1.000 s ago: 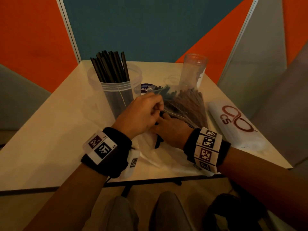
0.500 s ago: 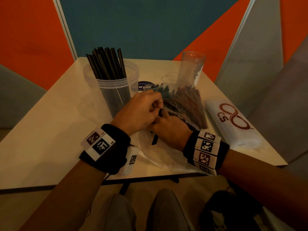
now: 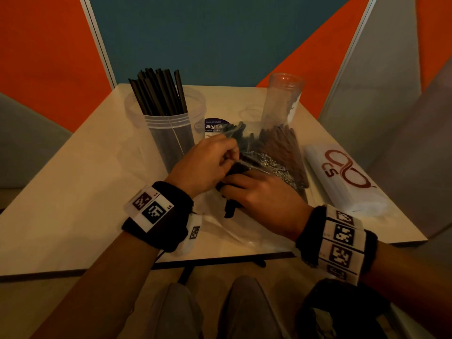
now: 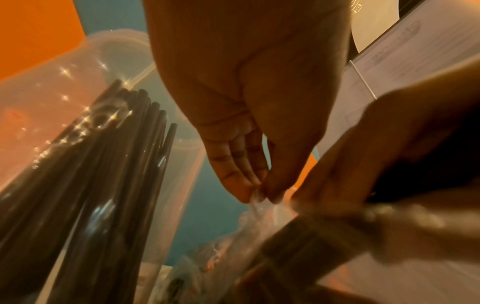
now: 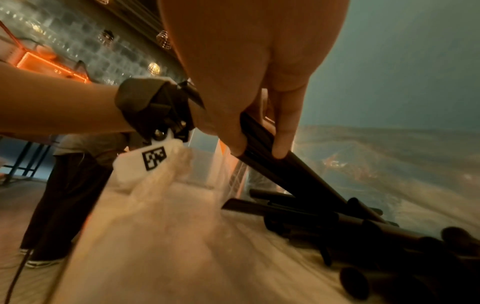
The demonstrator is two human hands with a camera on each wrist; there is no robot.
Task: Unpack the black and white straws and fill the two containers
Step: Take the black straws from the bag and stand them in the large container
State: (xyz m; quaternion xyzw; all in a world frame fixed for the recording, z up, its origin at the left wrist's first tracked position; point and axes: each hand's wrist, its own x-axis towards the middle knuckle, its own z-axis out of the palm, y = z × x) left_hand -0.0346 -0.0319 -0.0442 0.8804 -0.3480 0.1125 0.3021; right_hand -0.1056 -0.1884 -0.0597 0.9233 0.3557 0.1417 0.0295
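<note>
A clear plastic bag (image 3: 247,228) of black straws (image 3: 278,145) lies in the middle of the white table (image 3: 73,192). My left hand (image 3: 205,165) pinches the bag's thin film (image 4: 255,202) between thumb and fingertips. My right hand (image 3: 259,194) is inside the bag's mouth and grips a few black straws (image 5: 272,156) between thumb and fingers; more loose black straws (image 5: 363,230) lie under it. A clear container (image 3: 171,133) at back left holds several upright black straws (image 3: 159,91). A second clear container (image 3: 281,99) stands empty at back right.
A sealed white pack (image 3: 344,177) with a red logo lies at the table's right edge. A dark round sticker (image 3: 214,124) sits between the two containers. Orange, teal and grey wall panels close in behind. My knees (image 3: 210,311) are below the near table edge.
Both hands have stayed together at the bag's mouth, with the right hand working a little further into the straws. The head view has shifted slightly.
</note>
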